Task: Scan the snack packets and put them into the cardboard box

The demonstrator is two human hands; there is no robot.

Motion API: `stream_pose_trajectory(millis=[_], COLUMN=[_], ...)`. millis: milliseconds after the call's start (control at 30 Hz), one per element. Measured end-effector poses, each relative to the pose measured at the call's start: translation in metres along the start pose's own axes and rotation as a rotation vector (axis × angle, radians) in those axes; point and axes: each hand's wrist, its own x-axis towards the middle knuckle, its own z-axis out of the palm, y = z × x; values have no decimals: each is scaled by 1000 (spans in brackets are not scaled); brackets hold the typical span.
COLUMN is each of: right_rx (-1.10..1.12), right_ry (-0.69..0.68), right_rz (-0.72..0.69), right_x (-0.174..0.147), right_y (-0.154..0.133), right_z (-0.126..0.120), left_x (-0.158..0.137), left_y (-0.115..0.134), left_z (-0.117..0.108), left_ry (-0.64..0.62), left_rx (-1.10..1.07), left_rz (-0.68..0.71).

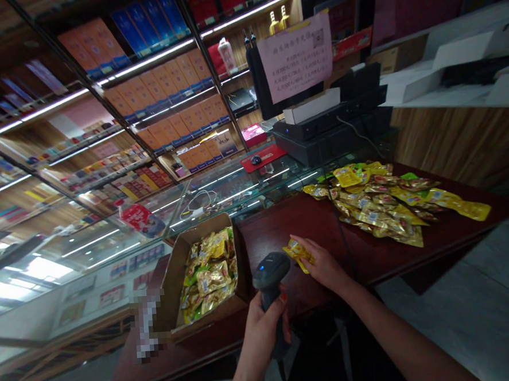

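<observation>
My left hand (262, 322) is wrapped around the handle of a dark barcode scanner (271, 270), which has a small blue light on top. To its right, my right hand (321, 261) pinches a yellow snack packet (299, 254) just above the dark red table (278, 226). The scanner head is close to the packet, with a gap between them. Left of the scanner stands an open cardboard box (238, 278) holding several gold and green snack packets (213, 278). A loose heap of similar packets (380, 203) lies on the table's right side.
Behind the table runs a glass counter (237, 186) with a computer mouse (256, 160) on a red mat and a black cash register unit (332, 128). A printed paper sign (296, 56) hangs there. Shelves of orange boxes (162, 87) fill the back wall.
</observation>
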Motion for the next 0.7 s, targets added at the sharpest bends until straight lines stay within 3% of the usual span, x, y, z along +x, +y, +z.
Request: stream_pose_trajectory(millis=[600,700], right_rx=[-20,33], right_ry=[16,31], right_rz=[10,77], right_x=[1,-3], right_y=[1,8], right_z=[2,3], left_x=[4,6], left_y=[-1,-5], left_z=[2,1], left_ry=[-6,21], left_rx=[61,30], left_rz=[13,5])
